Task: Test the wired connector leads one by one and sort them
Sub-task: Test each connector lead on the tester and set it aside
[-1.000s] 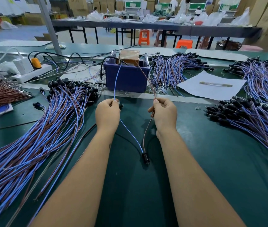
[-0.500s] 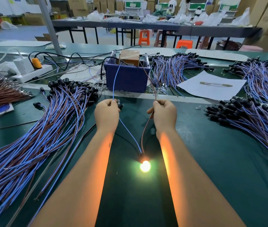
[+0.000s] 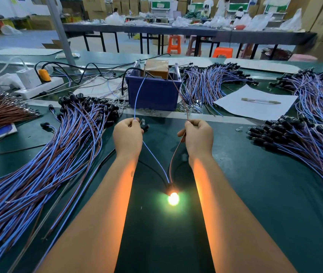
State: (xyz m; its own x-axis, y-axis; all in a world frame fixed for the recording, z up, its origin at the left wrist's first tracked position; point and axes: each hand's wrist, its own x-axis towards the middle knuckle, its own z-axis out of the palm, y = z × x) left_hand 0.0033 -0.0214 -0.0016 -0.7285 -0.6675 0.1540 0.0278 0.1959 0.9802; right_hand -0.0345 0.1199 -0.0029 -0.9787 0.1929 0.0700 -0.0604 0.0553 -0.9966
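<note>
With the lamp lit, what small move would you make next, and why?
Probably lift both wire ends off the contacts at the blue box: the lamp glows, so this lead seems good. The left hand holds the blue wire, the right hand the brown wire.

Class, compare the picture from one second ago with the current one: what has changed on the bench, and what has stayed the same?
The bulb at the lead's near end was dark a second ago; now it glows, casting orange light on both forearms. The left hand still pinches the blue wire, the right hand the brown wire, both running up to the blue bin. Neither hand let go or visibly moved; the bundles lie unchanged.
</note>
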